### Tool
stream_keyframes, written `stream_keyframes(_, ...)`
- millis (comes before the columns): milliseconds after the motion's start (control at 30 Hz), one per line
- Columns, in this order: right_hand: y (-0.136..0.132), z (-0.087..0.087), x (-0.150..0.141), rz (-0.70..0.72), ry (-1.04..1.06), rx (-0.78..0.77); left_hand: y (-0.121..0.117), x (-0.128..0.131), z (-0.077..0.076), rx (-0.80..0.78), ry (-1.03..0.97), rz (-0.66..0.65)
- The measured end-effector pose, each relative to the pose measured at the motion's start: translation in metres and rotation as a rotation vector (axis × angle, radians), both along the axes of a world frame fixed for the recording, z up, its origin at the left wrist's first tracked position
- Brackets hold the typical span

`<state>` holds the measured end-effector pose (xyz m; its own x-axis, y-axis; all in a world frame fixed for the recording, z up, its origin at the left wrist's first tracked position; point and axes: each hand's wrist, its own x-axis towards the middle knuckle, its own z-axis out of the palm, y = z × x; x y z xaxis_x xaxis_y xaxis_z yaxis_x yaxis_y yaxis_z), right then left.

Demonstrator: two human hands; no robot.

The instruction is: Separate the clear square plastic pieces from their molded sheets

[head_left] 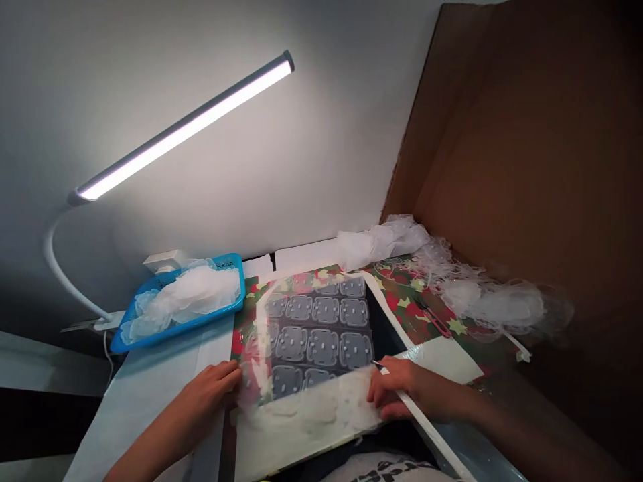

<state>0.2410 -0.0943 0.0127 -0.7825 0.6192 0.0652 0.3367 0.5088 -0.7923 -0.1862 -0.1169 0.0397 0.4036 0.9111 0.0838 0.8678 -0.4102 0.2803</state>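
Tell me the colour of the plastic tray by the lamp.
Bright blue: the shallow rectangular plastic tray, clearest in the head view.

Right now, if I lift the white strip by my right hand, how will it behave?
The strip is probably light and flexible: it looks narrow and thin, and curves round the top corner of the dark sheet. Its shiny surface may slip, so the right hand may not grip it easily.

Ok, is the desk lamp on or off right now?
On: the desk lamp's long bar glows bright white along its whole underside.
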Motion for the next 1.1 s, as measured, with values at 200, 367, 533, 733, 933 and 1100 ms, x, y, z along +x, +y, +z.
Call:
stream_keyframes(200, 0.039, 0.014, 0.005, -0.498, 0.439, -0.263, 0.04, 0.081, 0.01, 0.115, 0.111, -0.133)
stream_keyframes(367, 0.094, 0.008, 0.001, -0.654, 0.377, -0.165, 0.095, 0.171, -0.027, 0.185, 0.053, -0.285)
stream_keyframes(533, 0.118, -0.001, 0.001, -0.652, 0.423, -0.13, 0.103, 0.179, -0.05, 0.093, 0.073, -0.326)
stream_keyframes(733, 0.107, -0.003, 0.0, -0.51, 0.16, -0.052, 0.078, 0.162, -0.048, 0.05, 0.052, -0.411)
stream_keyframes(933, 0.107, -0.011, -0.008, -0.443, 0.107, 0.091, 0.09, 0.179, -0.05, 0.061, 0.04, -0.306)
stream_keyframes(1100, 0.106, -0.01, -0.012, -0.433, 0.079, 0.117, 0.09, 0.179, -0.059, 0.09, 0.021, -0.311)
